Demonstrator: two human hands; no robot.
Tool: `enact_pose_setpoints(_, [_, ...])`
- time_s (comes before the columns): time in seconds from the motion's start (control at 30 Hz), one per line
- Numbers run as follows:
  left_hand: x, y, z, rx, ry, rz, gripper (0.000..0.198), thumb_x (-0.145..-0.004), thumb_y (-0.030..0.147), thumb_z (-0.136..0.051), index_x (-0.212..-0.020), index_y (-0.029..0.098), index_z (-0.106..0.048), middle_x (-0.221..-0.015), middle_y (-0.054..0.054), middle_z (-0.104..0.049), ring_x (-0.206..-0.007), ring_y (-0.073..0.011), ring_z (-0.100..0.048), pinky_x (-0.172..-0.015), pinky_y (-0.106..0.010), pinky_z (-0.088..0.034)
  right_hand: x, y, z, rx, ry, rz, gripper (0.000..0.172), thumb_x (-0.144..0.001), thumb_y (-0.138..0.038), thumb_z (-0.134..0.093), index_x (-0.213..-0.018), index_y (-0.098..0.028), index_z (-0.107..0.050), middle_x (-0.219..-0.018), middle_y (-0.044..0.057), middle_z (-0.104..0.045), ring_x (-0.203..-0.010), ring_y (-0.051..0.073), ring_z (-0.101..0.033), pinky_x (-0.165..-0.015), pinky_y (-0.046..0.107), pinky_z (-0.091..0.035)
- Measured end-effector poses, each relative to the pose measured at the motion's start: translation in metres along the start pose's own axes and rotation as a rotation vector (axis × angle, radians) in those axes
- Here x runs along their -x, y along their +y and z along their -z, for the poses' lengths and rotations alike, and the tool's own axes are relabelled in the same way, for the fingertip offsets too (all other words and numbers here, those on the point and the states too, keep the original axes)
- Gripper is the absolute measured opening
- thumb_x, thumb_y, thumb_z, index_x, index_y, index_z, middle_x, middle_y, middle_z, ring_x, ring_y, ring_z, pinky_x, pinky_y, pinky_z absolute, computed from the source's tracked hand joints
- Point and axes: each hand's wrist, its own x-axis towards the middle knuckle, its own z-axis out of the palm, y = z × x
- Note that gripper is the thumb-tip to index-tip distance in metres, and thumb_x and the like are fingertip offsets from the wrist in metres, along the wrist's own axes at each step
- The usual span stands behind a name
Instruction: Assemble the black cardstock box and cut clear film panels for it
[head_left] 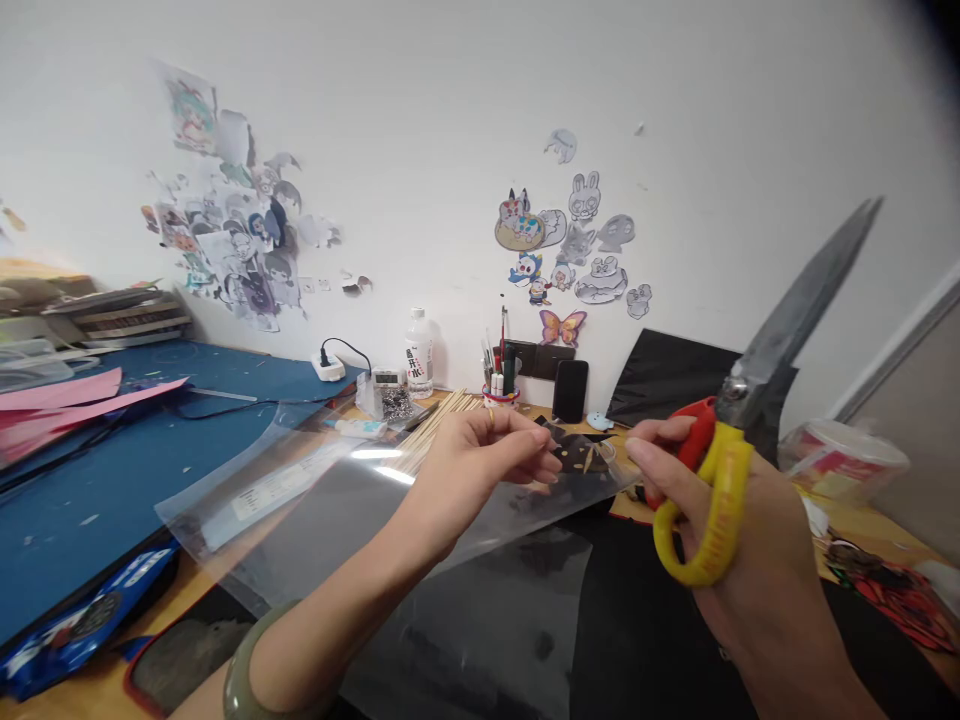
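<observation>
My right hand holds a pair of scissors with one yellow and one red handle. The blades point up and to the right, seemingly closed, and the thumb and forefinger reach toward my left hand. My left hand is closed in a pinch, with a ring on one finger; what the fingertips hold, if anything, I cannot make out. A clear plastic sheet spreads beneath and behind the left hand, its right end close to the right hand's fingertips. Just behind the left fingers lies a dark piece with gold dots.
Thin wooden sticks, a bottle, a pen holder and a phone stand or lie toward the wall. A blue mat with pink paper is left; a plastic tub and black sheet are right.
</observation>
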Motion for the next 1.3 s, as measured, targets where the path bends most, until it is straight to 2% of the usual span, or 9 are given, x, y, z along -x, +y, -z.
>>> enact_pose_setpoints(0.1, [0.004,0.000,-0.003,-0.107,-0.004,-0.054,0.022,-0.078,0.031,-0.057,-0.065,0.014,-0.060,-0.062,0.000,-0.064,-0.060,-0.0093,-0.061,-0.061,-0.020,-0.046,-0.004,0.002,0.000,0.047,-0.063,-0.027,0.031,-0.056,-0.030,-0.076,-0.076,-0.021,-0.054,-0.092,0.001,-0.061,-0.082,0.017,-0.055,-0.069,0.028,-0.045])
enact_pose_setpoints(0.2, [0.006,-0.001,-0.004,-0.213,0.006,-0.113,0.026,-0.081,0.033,-0.053,-0.062,0.015,-0.057,-0.060,0.000,-0.061,-0.061,-0.0098,-0.058,-0.062,-0.020,-0.044,-0.005,0.004,-0.001,0.105,-0.191,-0.131,0.032,-0.055,-0.034,-0.076,-0.074,-0.020,-0.055,-0.082,0.002,-0.064,-0.075,0.017,-0.058,-0.065,0.028,-0.046])
enact_pose_setpoints(0.43, [0.007,-0.005,-0.006,-0.505,0.064,-0.198,0.031,-0.083,0.040,-0.047,-0.066,0.016,-0.058,-0.062,0.000,-0.059,-0.062,-0.0119,-0.054,-0.062,-0.023,-0.042,-0.002,0.002,-0.002,0.067,-0.301,-0.172,0.031,-0.054,-0.032,-0.077,-0.070,-0.020,-0.053,-0.066,-0.002,-0.062,-0.061,0.013,-0.058,-0.055,0.024,-0.045])
enact_pose_setpoints(0.67, [0.013,0.012,0.010,-0.530,-0.269,-0.095,0.024,-0.077,0.029,-0.060,-0.099,0.021,-0.055,-0.081,-0.001,-0.068,-0.073,-0.0145,-0.062,-0.062,-0.021,-0.045,-0.013,0.007,0.009,0.025,-0.259,-0.182,0.029,-0.055,-0.029,-0.076,-0.070,-0.019,-0.053,-0.057,-0.005,-0.053,-0.053,0.011,-0.053,-0.048,0.021,-0.040])
enact_pose_setpoints(0.83, [0.017,0.031,0.034,-0.937,-0.548,-0.164,0.016,-0.082,0.023,-0.052,-0.094,0.021,-0.062,-0.080,-0.001,-0.069,-0.071,-0.0128,-0.063,-0.059,-0.018,-0.042,-0.019,0.003,0.029,0.004,-0.401,-0.193,0.031,-0.055,-0.038,-0.075,-0.065,-0.019,-0.053,-0.055,-0.002,-0.054,-0.049,0.012,-0.048,-0.044,0.024,-0.035])
enact_pose_setpoints(0.9, [0.022,0.035,0.037,-1.067,-0.632,-0.192,0.019,-0.086,0.027,-0.047,-0.088,0.021,-0.064,-0.077,0.000,-0.069,-0.068,-0.0121,-0.063,-0.057,-0.018,-0.040,-0.024,-0.001,0.041,0.117,-0.336,-0.146,0.032,-0.055,-0.041,-0.073,-0.069,-0.019,-0.054,-0.060,-0.002,-0.056,-0.052,0.013,-0.049,-0.047,0.025,-0.036])
enact_pose_setpoints(1.03, [0.037,0.033,0.036,-1.129,-0.821,-0.166,0.020,-0.086,0.023,-0.047,-0.095,0.025,-0.065,-0.083,0.001,-0.070,-0.074,-0.0131,-0.064,-0.063,-0.018,-0.040,-0.041,0.010,0.087,0.754,0.074,-0.018,0.033,-0.056,-0.043,-0.071,-0.077,-0.021,-0.057,-0.064,-0.001,-0.058,-0.058,0.017,-0.052,-0.055,0.029,-0.038])
enact_pose_setpoints(1.2, [0.041,0.029,0.041,-0.988,-1.147,-0.004,0.039,-0.073,0.035,-0.064,-0.108,0.018,-0.062,-0.089,-0.009,-0.071,-0.078,-0.0219,-0.067,-0.060,-0.022,-0.044,-0.044,0.062,0.170,1.282,-0.070,-0.241,0.033,-0.067,-0.039,-0.055,-0.090,-0.015,-0.060,-0.082,0.015,-0.066,-0.079,0.034,-0.061,-0.067,0.040,-0.043])
enact_pose_setpoints(1.3, [0.011,0.024,0.046,-0.884,-1.117,0.026,0.039,-0.077,0.035,-0.059,-0.112,0.019,-0.060,-0.095,-0.009,-0.070,-0.081,-0.0199,-0.066,-0.062,-0.021,-0.047,-0.030,0.089,0.203,1.408,-0.093,-0.353,0.033,-0.069,-0.040,-0.049,-0.089,-0.015,-0.059,-0.085,0.018,-0.067,-0.082,0.037,-0.062,-0.069,0.042,-0.044])
